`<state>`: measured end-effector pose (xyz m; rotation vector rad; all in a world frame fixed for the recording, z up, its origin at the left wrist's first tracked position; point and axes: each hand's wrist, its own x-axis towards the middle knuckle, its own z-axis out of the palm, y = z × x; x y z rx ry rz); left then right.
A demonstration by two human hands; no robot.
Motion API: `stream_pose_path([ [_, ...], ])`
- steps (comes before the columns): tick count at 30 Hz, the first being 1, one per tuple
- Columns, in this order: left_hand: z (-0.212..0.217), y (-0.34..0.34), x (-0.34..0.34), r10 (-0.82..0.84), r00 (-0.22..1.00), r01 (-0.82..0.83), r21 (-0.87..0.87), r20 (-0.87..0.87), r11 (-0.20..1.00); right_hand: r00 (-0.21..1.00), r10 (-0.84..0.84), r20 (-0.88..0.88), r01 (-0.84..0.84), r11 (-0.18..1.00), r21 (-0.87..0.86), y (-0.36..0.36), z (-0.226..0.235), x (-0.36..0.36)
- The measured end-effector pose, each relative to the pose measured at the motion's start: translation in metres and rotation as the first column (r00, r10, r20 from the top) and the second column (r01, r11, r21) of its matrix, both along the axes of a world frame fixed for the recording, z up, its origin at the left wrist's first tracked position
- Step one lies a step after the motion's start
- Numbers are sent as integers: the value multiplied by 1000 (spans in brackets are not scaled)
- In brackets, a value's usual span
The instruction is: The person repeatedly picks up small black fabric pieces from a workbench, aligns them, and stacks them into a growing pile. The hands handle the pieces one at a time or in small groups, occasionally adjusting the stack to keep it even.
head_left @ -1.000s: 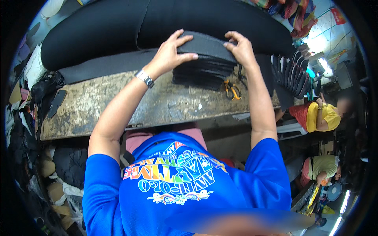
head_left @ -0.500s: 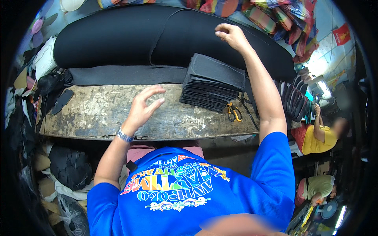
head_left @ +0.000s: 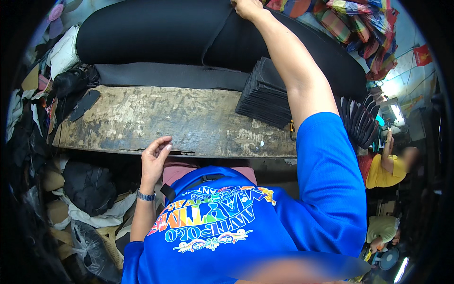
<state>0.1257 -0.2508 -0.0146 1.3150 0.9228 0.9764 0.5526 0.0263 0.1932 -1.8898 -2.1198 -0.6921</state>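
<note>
A large roll of black fabric (head_left: 151,35) lies along the far side of the wooden table. My right hand (head_left: 248,8) reaches over to its top, at the upper end of a loose edge, fingers curled and apparently pinching the fabric; the fingertips are partly cut off by the view. My left hand (head_left: 157,152) hovers empty by the table's near edge, fingers loosely bent and thumb apart. A neat stack of dark fabric pieces (head_left: 265,97) sits at the table's right, partly behind my right arm. Only a bit of the scissors' orange handle (head_left: 292,130) shows beside it.
The worn wooden table (head_left: 165,113) spans the front, a flat grey-black strip (head_left: 170,75) along its back. Scraps and bags (head_left: 90,194) crowd the left side. More dark pieces (head_left: 359,120) stand at the right, near a person in yellow (head_left: 395,165). Colourful plaid bags (head_left: 359,28) hang behind.
My right hand has moved farther out and left, from above the roll to its top edge. My left hand has drawn back toward me. My right arm now covers most of the scissors.
</note>
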Motion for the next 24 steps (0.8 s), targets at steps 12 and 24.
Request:
stream_pose_path([
  [12, 45, 56, 12, 43, 688, 343, -376, 725, 861, 580, 772, -260, -781, 618, 92, -211, -70, -239],
  [24, 25, 19, 5, -320, 819, 410, -96, 476, 907, 444, 461, -769, -609, 784, 119, -307, -145, -248],
])
